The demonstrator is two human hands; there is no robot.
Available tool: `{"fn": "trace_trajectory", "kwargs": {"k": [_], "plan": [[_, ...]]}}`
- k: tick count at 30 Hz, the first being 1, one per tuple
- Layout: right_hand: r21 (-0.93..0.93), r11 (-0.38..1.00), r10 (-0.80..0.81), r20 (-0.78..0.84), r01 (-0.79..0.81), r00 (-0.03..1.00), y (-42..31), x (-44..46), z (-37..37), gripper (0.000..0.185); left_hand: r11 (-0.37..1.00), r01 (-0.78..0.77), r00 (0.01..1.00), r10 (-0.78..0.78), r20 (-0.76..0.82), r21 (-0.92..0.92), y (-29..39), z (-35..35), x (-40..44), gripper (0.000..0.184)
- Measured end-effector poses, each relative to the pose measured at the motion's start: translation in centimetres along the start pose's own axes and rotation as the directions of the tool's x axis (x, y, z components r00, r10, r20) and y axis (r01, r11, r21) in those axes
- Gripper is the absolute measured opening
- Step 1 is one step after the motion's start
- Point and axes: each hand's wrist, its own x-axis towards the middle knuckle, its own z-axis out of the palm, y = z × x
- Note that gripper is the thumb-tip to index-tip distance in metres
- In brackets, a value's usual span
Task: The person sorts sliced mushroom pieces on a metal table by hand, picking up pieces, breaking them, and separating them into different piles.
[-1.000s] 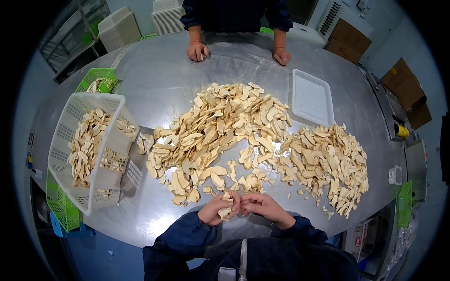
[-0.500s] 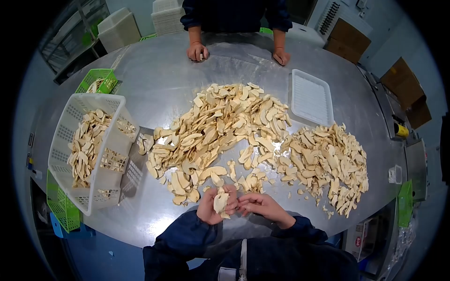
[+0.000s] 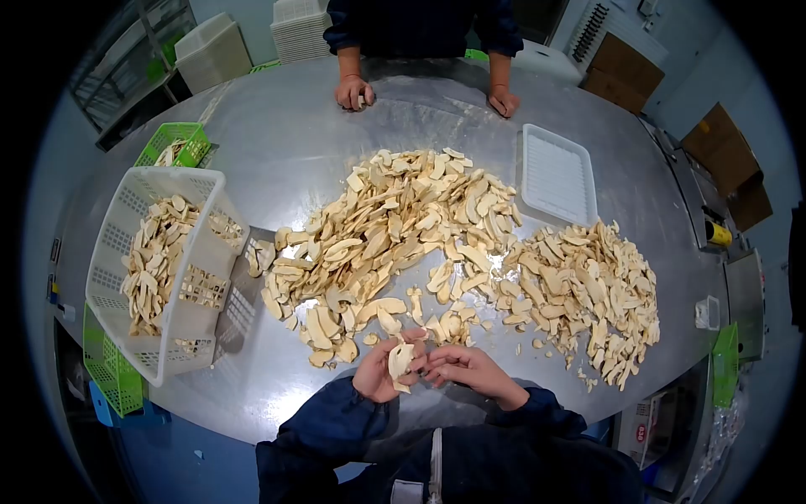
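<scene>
On my head feed: left hand (image 3: 382,370) half curled, pinching pale slices (image 3: 400,359) between thumb and fingers, their flat faces up toward me. Right hand (image 3: 472,371) has its fingers bent inward, tips right by the left hand's fingers; can't tell if it grips anything or if the two touch. Loose slice heap (image 3: 395,227) sits just beyond both hands, second heap (image 3: 588,294) beyond and right of the right hand. White basket (image 3: 157,357) part filled with slices, well left of the left hand, green basket (image 3: 195,144) past it. White tray (image 3: 558,176) lies beyond the second heap. Co-worker's two hands (image 3: 354,93) rest at the far side of the steel table (image 3: 285,118).
</scene>
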Motion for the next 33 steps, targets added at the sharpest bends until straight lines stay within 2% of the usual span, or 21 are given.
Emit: {"fn": "trace_trajectory", "kwargs": {"k": [2, 5, 6, 7, 10, 13, 16, 19, 22, 23, 25, 26, 29, 30, 32, 33], "plan": [[-0.100, 0.995, -0.005, 0.058, 0.011, 0.998, 0.0, 0.1, -0.5, 0.025, 0.999, -0.024, 1.000, 0.024, 0.003, -0.036, -0.1, -0.2, 0.0, 0.039], [-0.378, 0.924, 0.129, 0.194, -0.047, 0.972, -1.7, -0.6, 0.4, 0.026, 0.995, -0.078, 0.997, 0.078, -0.014, -0.056, -0.3, -0.1, 0.1, 0.039], [-0.416, 0.908, 0.070, 0.275, 0.053, 0.959, -1.5, -0.6, 0.7, 0.031, 0.994, -0.101, 0.995, 0.100, -0.025, -0.045, -0.4, 0.1, 0.2, 0.040], [-0.414, 0.908, 0.062, 0.278, 0.062, 0.959, -1.4, -0.6, 1.1, 0.032, 0.992, -0.124, 0.992, 0.123, -0.036, -0.033, -0.6, 0.2, 0.2, 0.040], [-0.448, 0.890, 0.062, 0.299, 0.083, 0.952, -1.6, -0.6, 2.1, 0.037, 0.992, -0.091, 0.994, 0.096, 0.058, -0.092, -0.9, -0.2, 0.3, 0.042], [-0.337, 0.939, 0.016, 0.256, 0.074, 0.966, -1.3, -0.6, 2.3, 0.038, 0.996, -0.084, 0.996, 0.084, -0.024, 0.012, -1.3, -0.2, 0.2, 0.041], [-0.325, 0.944, 0.021, 0.216, 0.051, 0.976, -1.4, -0.6, 2.5, 0.038, 0.995, -0.075, 0.995, 0.080, -0.068, 0.068, -1.4, 0.5, -0.1, 0.039], [-0.410, 0.909, 0.042, 0.276, 0.078, 0.960, -0.9, -0.4, 1.9, 0.034, 0.996, -0.082, 0.995, 0.085, -0.058, 0.043, -1.3, 0.5, -0.1, 0.032], [-0.374, 0.926, 0.037, 0.215, 0.048, 0.976, -1.1, -0.8, 1.7, 0.027, 0.981, -0.043, 0.996, 0.056, -0.062, 0.191, -0.8, 0.4, 0.1, 0.024], [-0.344, 0.934, -0.064, 0.104, 0.096, 0.993, -0.7, -1.2, 1.2, 0.025, 0.945, 0.040, 0.999, -0.031, -0.035, 0.325, -0.6, 0.2, 0.1, 0.023], [-0.301, 0.932, -0.249, -0.131, 0.201, 0.960, 0.0, -2.0, 0.3, 0.021, 0.799, 0.181, 0.978, -0.209, -0.016, 0.574, -0.1, 0.3, 0.0, 0.021], [-0.369, 0.849, -0.467, -0.187, 0.379, 0.864, 0.5, -1.9, 0.1, 0.026, 0.816, 0.285, 0.950, -0.309, -0.037, 0.502, -0.6, 0.7, -0.3, 0.020], [-0.722, 0.533, -0.678, -0.054, 0.441, 0.733, -3.1, -0.7, 1.9, 0.032, 0.713, 0.480, 0.871, -0.457, -0.180, 0.511, -1.3, 2.9, -0.7, 0.017], [-0.705, 0.570, -0.606, -0.013, 0.423, 0.795, -2.4, -0.6, 2.1, 0.038, 0.736, 0.476, 0.869, -0.477, -0.131, 0.481, -1.5, 2.0, -0.7, 0.027], [-0.593, 0.753, -0.333, 0.034, 0.287, 0.942, -2.1, -1.1, 1.9, 0.040, 0.747, 0.504, 0.859, -0.486, -0.161, 0.434, -1.5, 0.5, -0.7, 0.028], [-0.537, 0.820, -0.184, 0.077, 0.196, 0.980, -2.3, -1.2, 1.9, 0.041, 0.754, 0.514, 0.855, -0.488, -0.175, 0.410, -1.4, 0.3, -0.6, 0.028]]}}
